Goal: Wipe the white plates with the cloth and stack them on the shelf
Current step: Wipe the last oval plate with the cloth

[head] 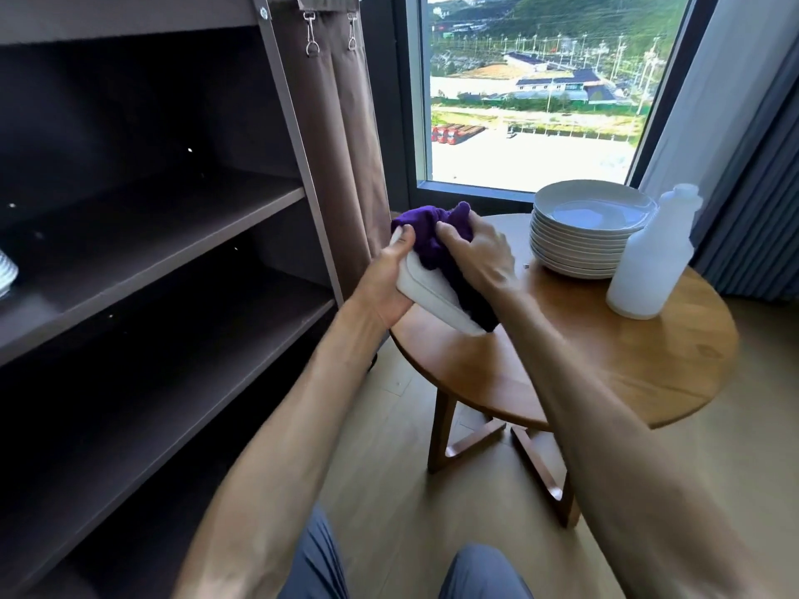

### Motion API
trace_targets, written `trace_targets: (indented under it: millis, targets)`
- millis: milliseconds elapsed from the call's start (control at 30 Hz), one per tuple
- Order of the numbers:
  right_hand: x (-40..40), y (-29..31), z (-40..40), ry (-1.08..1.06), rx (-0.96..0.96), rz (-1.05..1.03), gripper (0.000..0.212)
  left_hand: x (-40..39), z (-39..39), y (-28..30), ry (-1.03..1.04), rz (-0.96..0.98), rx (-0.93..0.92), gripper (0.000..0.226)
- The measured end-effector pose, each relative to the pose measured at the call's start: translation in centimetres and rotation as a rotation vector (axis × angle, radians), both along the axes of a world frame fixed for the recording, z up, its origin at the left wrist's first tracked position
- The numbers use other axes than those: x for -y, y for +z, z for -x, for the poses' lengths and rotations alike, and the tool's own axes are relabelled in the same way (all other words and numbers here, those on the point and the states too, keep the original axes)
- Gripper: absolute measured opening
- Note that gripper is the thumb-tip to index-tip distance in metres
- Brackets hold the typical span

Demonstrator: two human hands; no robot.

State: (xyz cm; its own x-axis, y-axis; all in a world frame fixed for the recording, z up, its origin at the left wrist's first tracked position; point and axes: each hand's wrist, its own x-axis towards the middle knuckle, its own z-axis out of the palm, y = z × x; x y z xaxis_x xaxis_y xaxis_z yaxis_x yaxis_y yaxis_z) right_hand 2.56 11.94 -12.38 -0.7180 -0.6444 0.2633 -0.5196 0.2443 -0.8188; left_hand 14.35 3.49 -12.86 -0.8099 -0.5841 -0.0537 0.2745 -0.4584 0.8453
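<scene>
My left hand (391, 274) grips a white plate (426, 294) by its rim, tilted on edge above the left side of the round wooden table (648, 361). My right hand (477, 252) holds a bunched purple cloth (432, 237) against the plate's face. A stack of several white plates (592, 229) sits at the back of the table. The dark shelf unit (173, 235) stands to the left. At its far left edge, part of a white plate (6, 270) shows on the middle shelf.
A white plastic bottle (648, 261) stands on the table just right of the plate stack. A brown curtain (341, 136) hangs at the shelf's right side. A window (540, 88) lies behind the table, with grey drapes (752, 201) at the right. My knees are at the bottom.
</scene>
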Motion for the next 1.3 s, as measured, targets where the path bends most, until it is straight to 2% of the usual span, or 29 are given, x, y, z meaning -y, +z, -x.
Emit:
trace_targets:
  millis: [167,233,300,400,467,533,600,767,867,967,1033,1067,1133,1300]
  targets:
    - [2.0,-0.3,-3.3,-0.118,-0.160,0.160,0.045,-0.7,1.7,-0.9,0.101,-0.087,-0.095,0.061]
    - [2.3,-0.8,-4.3,-0.170,-0.244,0.238,0.046,-0.9,1.7,-0.3,0.113,-0.058,-0.094,0.058]
    - [2.2,-1.3,-4.0,-0.223,-0.262,0.275,0.047,-0.9,1.8,0.2,0.130,-0.030,-0.079,0.045]
    - [1.7,-1.9,-1.3,-0.293,-0.157,0.228,0.047,-0.2,0.9,0.3,0.133,0.021,-0.157,0.040]
    - [1.0,-2.7,0.7,-0.379,-0.020,0.204,0.043,-0.1,0.2,0.9,0.139,0.110,-0.154,0.034]
    - [0.5,-3.7,1.8,-0.450,0.103,0.211,0.041,-0.6,-0.2,1.4,0.128,0.190,-0.140,0.038]
    - [0.1,-3.9,1.9,-0.475,0.159,0.228,0.039,-1.1,-0.3,1.3,0.155,0.165,-0.119,0.038]
    - [0.8,-0.9,0.9,-0.374,0.053,0.262,0.037,-2.4,1.2,-1.1,0.146,0.164,-0.011,0.017]
    - [1.5,1.6,-1.3,-0.221,-0.107,0.346,0.045,-3.2,2.3,-2.0,0.115,0.098,-0.011,0.028]
    - [1.9,2.3,-1.6,-0.164,-0.206,0.344,0.040,-2.9,2.7,-1.3,0.115,0.091,-0.034,0.031]
    - [2.0,2.7,-0.3,-0.160,-0.153,0.275,0.040,-2.4,2.3,-1.3,0.098,0.152,-0.038,0.026]
    - [1.9,3.0,0.5,-0.163,-0.110,0.214,0.044,-2.3,1.9,-1.2,0.104,0.167,-0.052,0.032]
    - [1.0,3.3,2.1,-0.131,0.021,0.104,0.050,-1.8,1.2,-1.3,0.115,0.214,-0.052,0.043]
    - [-1.9,0.7,3.8,0.007,0.405,-0.040,0.064,0.0,-0.7,-1.9,0.097,0.339,0.003,0.044]
